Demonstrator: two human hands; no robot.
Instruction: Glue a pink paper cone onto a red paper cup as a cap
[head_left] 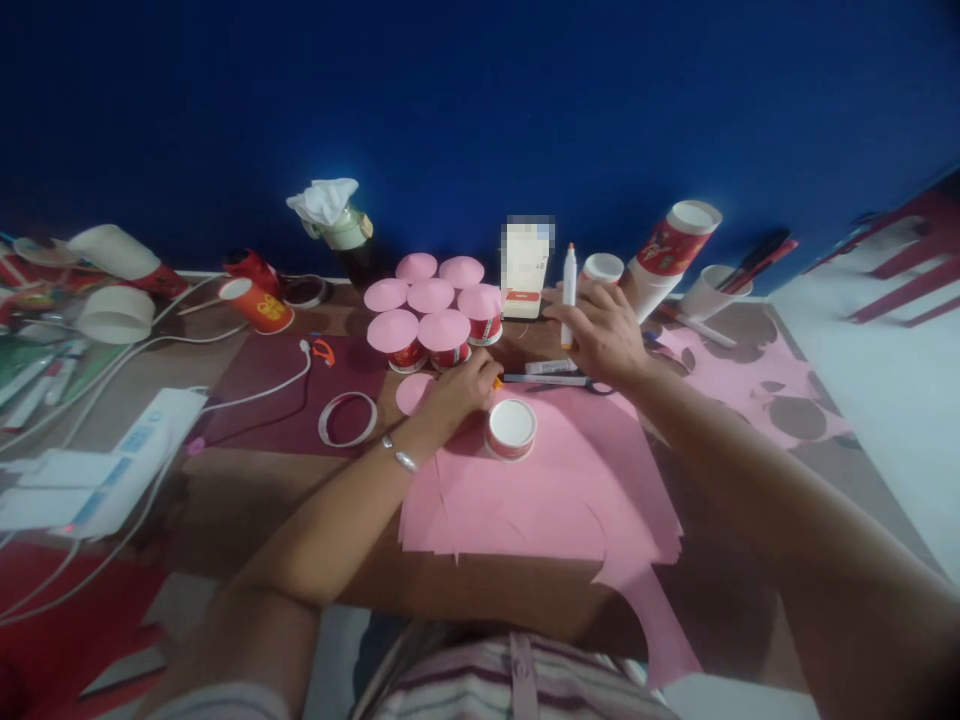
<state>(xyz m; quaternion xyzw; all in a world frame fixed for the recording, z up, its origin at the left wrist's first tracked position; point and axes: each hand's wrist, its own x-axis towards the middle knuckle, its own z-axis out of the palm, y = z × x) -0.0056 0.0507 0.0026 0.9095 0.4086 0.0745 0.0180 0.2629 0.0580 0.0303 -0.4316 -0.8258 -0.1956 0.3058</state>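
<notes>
My right hand [609,330] is closed around a white marker [569,285] that stands upright, its orange tip pointing up. Closed at the fingers, my left hand [476,385] has a small orange piece [499,382], perhaps a marker cap, at its fingertips. Just below it a paper cup [512,425] sits upside down on pink paper sheets [555,490]. Scissors [551,380] lie between the hands, with another marker [550,367] right behind them. A loose pink disc [412,394] is partly covered by my left hand and wrist.
Several red cups topped with pink paper cones [430,295] stand behind my left hand. A phone [525,270] leans near the blue wall. Stacked cups [675,240], a pen cup [712,293] and pink offcuts [742,385] are right; a power strip [142,450] with cables is left.
</notes>
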